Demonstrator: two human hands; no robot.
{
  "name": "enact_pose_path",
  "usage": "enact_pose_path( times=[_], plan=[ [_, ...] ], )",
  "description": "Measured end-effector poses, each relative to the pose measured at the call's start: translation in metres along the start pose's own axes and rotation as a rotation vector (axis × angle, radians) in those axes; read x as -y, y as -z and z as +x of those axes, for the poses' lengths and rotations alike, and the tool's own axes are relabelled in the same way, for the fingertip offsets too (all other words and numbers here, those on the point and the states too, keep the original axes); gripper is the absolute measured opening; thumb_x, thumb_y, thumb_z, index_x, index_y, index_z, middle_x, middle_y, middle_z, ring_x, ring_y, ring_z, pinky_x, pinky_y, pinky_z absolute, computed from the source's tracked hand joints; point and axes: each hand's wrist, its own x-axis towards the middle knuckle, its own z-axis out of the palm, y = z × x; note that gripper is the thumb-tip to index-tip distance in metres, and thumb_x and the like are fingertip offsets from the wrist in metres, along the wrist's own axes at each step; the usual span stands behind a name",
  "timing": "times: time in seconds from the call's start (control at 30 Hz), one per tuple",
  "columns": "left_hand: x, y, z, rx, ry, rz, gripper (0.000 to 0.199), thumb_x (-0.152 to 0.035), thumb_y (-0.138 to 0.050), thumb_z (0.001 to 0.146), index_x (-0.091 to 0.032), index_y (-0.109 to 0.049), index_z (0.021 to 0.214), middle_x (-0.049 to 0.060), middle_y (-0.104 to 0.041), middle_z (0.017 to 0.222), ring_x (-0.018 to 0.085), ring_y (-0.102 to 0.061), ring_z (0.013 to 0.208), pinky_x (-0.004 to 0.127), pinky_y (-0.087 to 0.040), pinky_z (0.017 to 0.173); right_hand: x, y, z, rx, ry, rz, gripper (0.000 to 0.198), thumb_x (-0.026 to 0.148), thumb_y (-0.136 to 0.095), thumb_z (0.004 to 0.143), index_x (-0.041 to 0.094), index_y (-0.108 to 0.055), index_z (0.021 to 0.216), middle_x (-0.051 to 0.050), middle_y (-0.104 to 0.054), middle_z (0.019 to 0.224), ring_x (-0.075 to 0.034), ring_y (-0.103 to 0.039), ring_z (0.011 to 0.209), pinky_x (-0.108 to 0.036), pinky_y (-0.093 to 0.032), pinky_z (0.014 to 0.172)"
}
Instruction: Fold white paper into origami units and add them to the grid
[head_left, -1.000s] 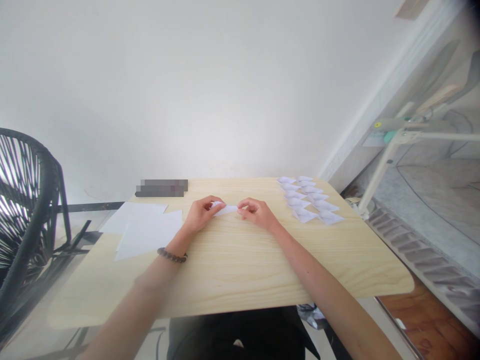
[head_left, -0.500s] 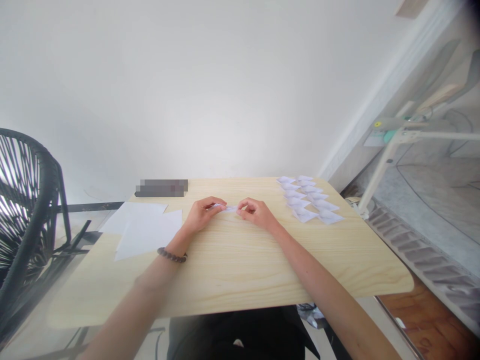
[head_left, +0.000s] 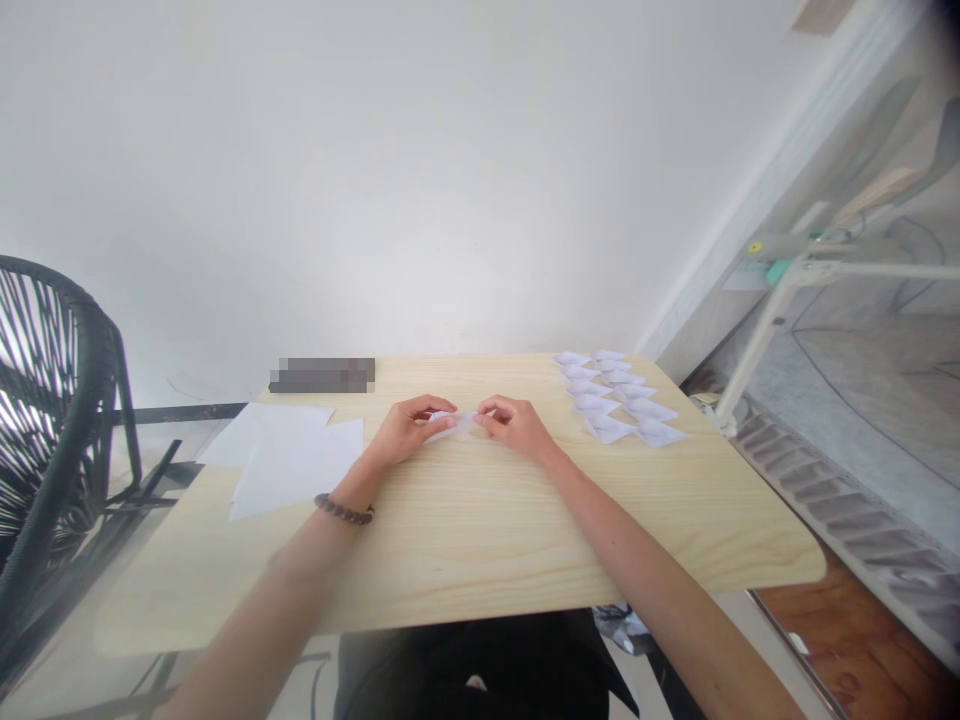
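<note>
A small folded piece of white paper is held between my two hands, just over the middle of the table. My left hand pinches its left end between thumb and fingers. At the opposite end, the thumb and fingertips of my right hand grip the paper's right edge. My fingers hide part of the folds. To the right stand two rows of folded white paper boats, several in each row. Flat sheets of white paper lie overlapping to the left of my left hand.
A dark, pixelated flat object lies at the table's back left. Behind the table rises a white wall. A dark woven chair stands at the left, and a white metal frame at the right.
The folded paper between my hands has turned or opened a little, so more of its white face shows. Both hands stay in nearly the same place.
</note>
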Motion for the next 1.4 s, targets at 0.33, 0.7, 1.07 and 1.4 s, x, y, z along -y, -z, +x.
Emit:
enact_pose_path(
  times=[0.33,0.7,1.07,1.4],
  plan=[
    [-0.0099,-0.0013,-0.0019,0.053,-0.051,0.093,0.026,-0.035,-0.056,0.074,-0.018,-0.061,0.092,0.008,-0.060,0.106,0.019,-0.057,0.090,0.028,-0.046,0.075,-0.0038,-0.0012,0.0010,-0.102,0.059,-0.096,0.018,0.034,-0.055,0.074,0.017,-0.063,0.076,0.001,-0.061,0.059,-0.008,-0.050,0.048,-0.019,-0.037,0.049],
    [-0.0035,-0.0011,0.0004,-0.006,-0.058,0.185,0.024,-0.036,-0.048,0.080,-0.018,-0.060,0.090,0.006,-0.064,0.096,0.019,-0.057,0.090,0.029,-0.043,0.081,-0.0020,0.0004,0.0009,-0.029,0.165,-0.042,0.019,0.022,-0.050,0.077,0.018,-0.066,0.086,-0.004,-0.064,0.089,-0.007,-0.049,0.054,-0.019,-0.038,0.051],
    [-0.0046,-0.0010,-0.0016,-0.044,0.112,0.263,0.039,-0.048,-0.047,0.076,-0.016,-0.063,0.090,0.004,-0.066,0.076,0.016,-0.057,0.065,0.024,-0.042,0.058,-0.0043,-0.0024,0.0013,-0.109,0.101,-0.035,0.020,0.031,-0.049,0.079,0.018,-0.058,0.091,-0.002,-0.061,0.084,-0.006,-0.050,0.049,-0.019,-0.040,0.048],
    [-0.0021,-0.0026,-0.0001,-0.093,0.164,0.211,0.042,-0.051,-0.048,0.074,-0.013,-0.064,0.086,0.003,-0.067,0.073,0.016,-0.058,0.063,0.023,-0.042,0.055,-0.0067,-0.0056,0.0004,-0.133,0.291,-0.245,0.023,0.029,-0.049,0.082,0.024,-0.065,0.098,-0.003,-0.054,0.082,-0.006,-0.042,0.050,-0.021,-0.039,0.052]
  ],
)
